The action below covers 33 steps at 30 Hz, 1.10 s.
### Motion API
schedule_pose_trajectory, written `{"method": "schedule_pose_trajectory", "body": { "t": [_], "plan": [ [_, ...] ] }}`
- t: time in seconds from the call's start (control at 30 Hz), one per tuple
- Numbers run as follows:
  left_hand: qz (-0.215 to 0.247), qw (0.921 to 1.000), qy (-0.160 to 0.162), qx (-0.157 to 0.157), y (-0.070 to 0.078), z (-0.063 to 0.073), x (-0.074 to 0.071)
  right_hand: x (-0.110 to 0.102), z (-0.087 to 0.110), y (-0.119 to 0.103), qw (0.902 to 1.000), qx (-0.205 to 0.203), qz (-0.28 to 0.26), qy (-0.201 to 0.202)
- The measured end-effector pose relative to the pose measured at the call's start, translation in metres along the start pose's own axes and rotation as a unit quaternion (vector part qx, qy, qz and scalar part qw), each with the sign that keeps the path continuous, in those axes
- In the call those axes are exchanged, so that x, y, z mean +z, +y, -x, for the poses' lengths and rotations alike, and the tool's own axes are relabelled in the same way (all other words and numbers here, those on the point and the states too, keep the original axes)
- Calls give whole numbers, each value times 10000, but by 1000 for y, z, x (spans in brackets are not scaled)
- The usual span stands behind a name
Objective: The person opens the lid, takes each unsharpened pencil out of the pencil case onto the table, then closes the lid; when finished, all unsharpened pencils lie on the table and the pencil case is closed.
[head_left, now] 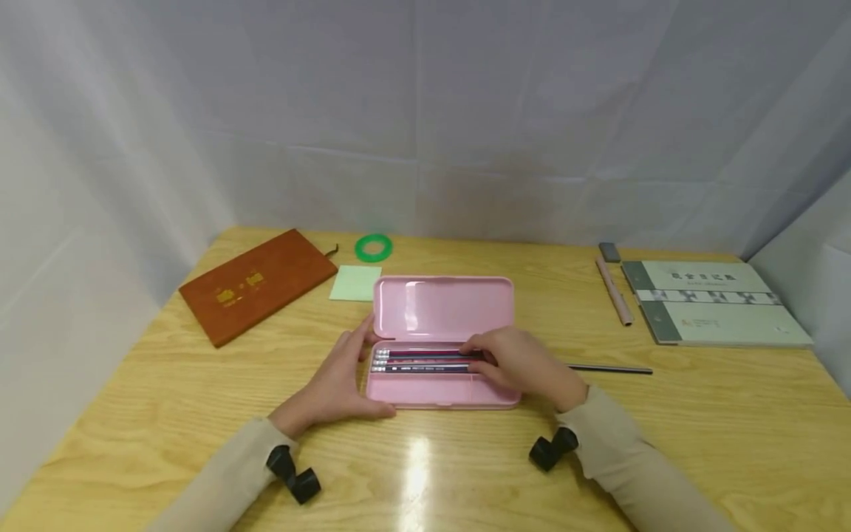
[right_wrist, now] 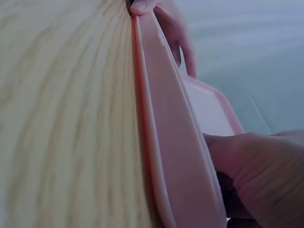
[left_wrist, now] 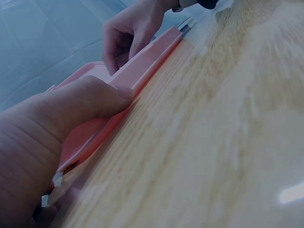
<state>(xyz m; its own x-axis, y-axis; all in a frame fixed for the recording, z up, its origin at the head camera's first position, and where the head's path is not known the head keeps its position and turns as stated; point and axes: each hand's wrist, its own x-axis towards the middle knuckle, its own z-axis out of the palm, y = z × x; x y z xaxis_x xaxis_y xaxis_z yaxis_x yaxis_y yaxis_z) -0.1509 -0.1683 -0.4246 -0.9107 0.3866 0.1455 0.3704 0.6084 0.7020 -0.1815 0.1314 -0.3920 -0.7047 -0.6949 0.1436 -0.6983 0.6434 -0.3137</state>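
A pink pencil case (head_left: 425, 390) lies with its lid (head_left: 452, 307) raised at the back. Several pencils (head_left: 425, 362) with silver ends lie side by side in its rear compartment; the front strip shows bare pink plastic. My left hand (head_left: 339, 380) grips the case's left end, thumb along the front edge and fingers behind. From the right, my right hand (head_left: 521, 362) reaches into the case, its thumb and forefinger curled about the pencils. The left wrist view shows those right fingers (left_wrist: 111, 52) bent down behind the front wall; their tips are partly hidden.
A dark pencil (head_left: 618, 369) lies right of the case. Farther right are a pinkish pen (head_left: 613, 292), a grey eraser (head_left: 608, 252) and a pale green notebook (head_left: 721, 307). Behind left are a brown notebook (head_left: 266, 295), green sticky notes (head_left: 354, 283) and a green tape roll (head_left: 360, 249).
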Motion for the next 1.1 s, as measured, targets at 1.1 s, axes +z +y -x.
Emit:
{"method": "schedule_pose_trajectory", "body": {
  "t": [1.1],
  "plan": [
    [0,10000,-14,6,2,0,-1,-21,105,45,9829,904,-424,1548]
  ]
}}
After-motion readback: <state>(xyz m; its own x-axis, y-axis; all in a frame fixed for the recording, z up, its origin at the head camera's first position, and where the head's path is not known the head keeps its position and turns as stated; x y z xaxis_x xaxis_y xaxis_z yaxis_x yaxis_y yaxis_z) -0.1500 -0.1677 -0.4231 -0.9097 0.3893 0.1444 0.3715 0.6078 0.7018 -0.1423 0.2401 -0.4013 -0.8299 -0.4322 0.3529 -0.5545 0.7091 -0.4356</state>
